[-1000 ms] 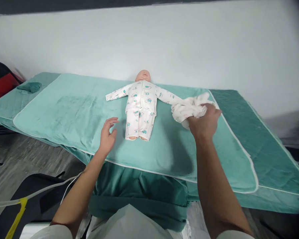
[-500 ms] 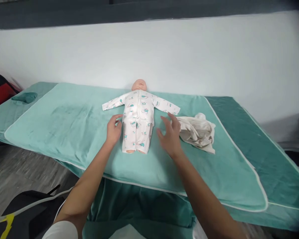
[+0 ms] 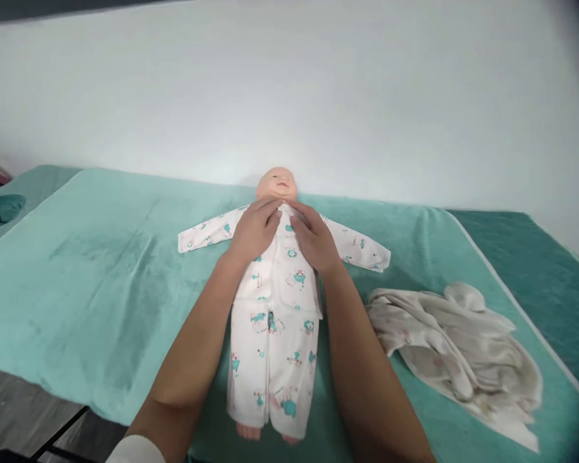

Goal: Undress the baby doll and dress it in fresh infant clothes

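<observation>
A baby doll [image 3: 277, 185] lies on its back with its head toward the wall. It wears a white printed long-sleeved top [image 3: 294, 283] and matching trousers [image 3: 289, 379], with the toes showing below the cuffs. My left hand [image 3: 255, 233] rests on one side of the upper chest, its fingers stretched to the collar and its thumb apart. Mirroring it, my right hand [image 3: 315, 239] lies on the other side, fingertips at the collar too. Both hands are open against the cloth. The sleeves are spread out to either side, and no doll hands show at their cuffs.
A crumpled off-white printed cloth [image 3: 444, 341] lies to the right of the doll. Beneath everything is a light green blanket [image 3: 101, 270] on a bed with a darker green cover [image 3: 525, 257]. The white wall [image 3: 289, 90] stands directly behind the bed.
Both hands have moved from beside the doll's waist and trousers up onto its chest, at the collar. The view has come closer, so the doll and crumpled cloth look larger.
</observation>
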The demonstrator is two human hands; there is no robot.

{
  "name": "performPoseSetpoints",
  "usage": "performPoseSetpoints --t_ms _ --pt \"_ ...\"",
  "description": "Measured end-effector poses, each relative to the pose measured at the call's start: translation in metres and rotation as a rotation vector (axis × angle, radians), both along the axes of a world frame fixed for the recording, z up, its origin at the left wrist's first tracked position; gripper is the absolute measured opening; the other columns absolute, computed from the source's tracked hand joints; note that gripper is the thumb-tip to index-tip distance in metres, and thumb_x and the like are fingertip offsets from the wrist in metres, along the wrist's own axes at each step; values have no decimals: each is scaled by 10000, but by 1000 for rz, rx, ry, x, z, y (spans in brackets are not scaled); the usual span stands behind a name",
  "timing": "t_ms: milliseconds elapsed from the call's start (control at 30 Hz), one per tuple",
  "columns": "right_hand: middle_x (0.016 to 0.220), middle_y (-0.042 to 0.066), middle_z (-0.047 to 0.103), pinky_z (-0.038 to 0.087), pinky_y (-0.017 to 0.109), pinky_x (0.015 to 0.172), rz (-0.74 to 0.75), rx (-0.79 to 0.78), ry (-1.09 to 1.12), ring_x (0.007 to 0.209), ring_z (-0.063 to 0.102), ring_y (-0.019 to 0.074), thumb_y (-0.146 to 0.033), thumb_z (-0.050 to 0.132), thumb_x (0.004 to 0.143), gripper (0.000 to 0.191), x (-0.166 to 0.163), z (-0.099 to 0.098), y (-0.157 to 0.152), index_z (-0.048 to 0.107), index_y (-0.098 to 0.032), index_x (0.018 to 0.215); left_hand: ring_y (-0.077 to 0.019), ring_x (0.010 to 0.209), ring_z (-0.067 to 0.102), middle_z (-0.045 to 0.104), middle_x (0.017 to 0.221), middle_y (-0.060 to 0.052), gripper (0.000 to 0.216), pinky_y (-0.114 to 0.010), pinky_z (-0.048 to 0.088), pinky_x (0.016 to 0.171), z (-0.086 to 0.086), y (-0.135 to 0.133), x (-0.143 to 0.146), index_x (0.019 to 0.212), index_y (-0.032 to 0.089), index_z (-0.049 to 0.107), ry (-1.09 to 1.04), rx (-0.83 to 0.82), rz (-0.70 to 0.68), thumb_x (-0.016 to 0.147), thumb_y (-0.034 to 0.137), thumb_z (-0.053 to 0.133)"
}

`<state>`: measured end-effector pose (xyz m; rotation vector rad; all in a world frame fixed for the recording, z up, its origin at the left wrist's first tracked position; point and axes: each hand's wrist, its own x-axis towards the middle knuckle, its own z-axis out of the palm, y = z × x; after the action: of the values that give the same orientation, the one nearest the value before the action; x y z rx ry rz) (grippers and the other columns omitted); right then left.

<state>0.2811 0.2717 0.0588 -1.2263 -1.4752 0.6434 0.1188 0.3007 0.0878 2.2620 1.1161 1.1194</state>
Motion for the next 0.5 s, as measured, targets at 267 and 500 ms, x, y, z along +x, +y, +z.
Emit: performPoseSetpoints --t_ms 267,500 --pt "1471 53 623 362 491 1238 44 41 -61 1427 503 225 -357 529 983 347 0 5 -7 669 -286 1292 -234 1355 576 666 1422 -82 393 -453 448 1197 -2 -10 -1 1322 224 674 75 22 43 1045 251 397" --pt "1408 59 652 424 516 1186 -21 13 -15 1354 563 246 -381 582 953 225 -2 5 -9 731 -285 1093 -255 1356 583 677 1406 -112 359 -484 442 1204 -6 -11 2 1263 180 689 57 8 104 1039 273 423"
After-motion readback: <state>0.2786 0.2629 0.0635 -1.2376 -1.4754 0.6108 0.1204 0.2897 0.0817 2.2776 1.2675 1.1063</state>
